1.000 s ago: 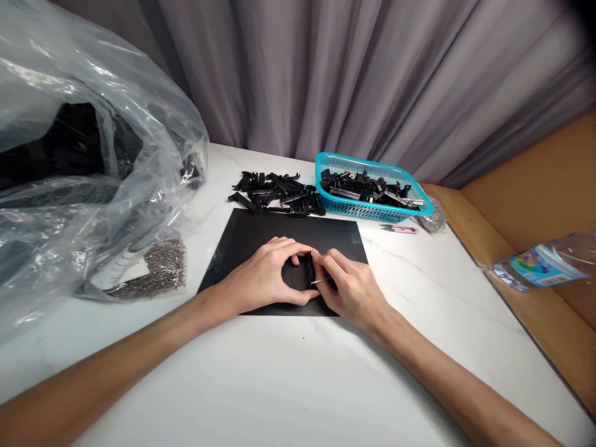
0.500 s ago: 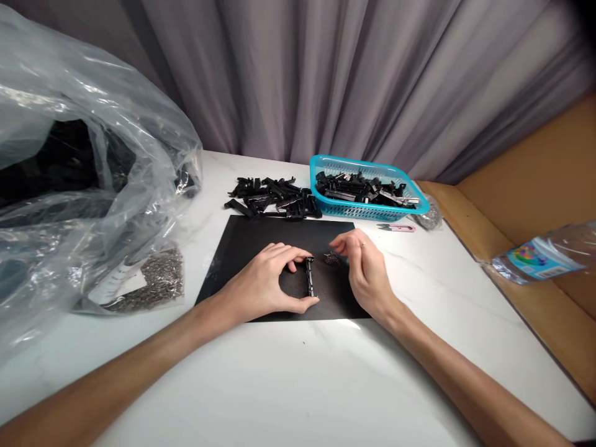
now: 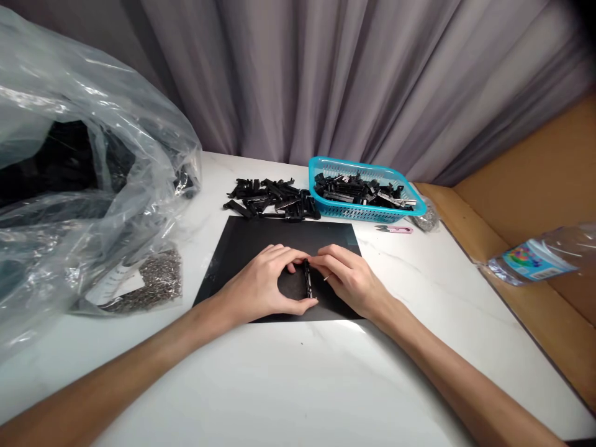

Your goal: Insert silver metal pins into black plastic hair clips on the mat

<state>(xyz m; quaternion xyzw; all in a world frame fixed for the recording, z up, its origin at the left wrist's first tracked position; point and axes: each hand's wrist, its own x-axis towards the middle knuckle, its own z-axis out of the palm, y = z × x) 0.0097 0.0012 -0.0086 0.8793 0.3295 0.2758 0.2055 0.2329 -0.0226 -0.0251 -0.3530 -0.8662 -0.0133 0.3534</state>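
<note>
On a black mat [image 3: 251,245] my left hand [image 3: 265,285] pinches a narrow black plastic clip [image 3: 307,282] between thumb and forefinger, standing it on edge. My right hand [image 3: 347,279] comes in from the right, fingertips closed against the top of the same clip, with a small metal piece showing between its fingers. Behind the mat lies a loose pile of black clips [image 3: 272,197], and a turquoise basket [image 3: 367,214] holds more of them.
A large clear plastic bag [image 3: 79,180] of dark parts fills the left side, with a bag of small metal springs [image 3: 156,279] in front of it. Pink snips [image 3: 395,229] lie by the basket. A cardboard box wall [image 3: 535,186] and a plastic bottle [image 3: 540,261] stand on the right.
My right hand drew away to a small heap of metal pieces on the mat, then came back to the clip with one. My left hand kept holding the clip.
</note>
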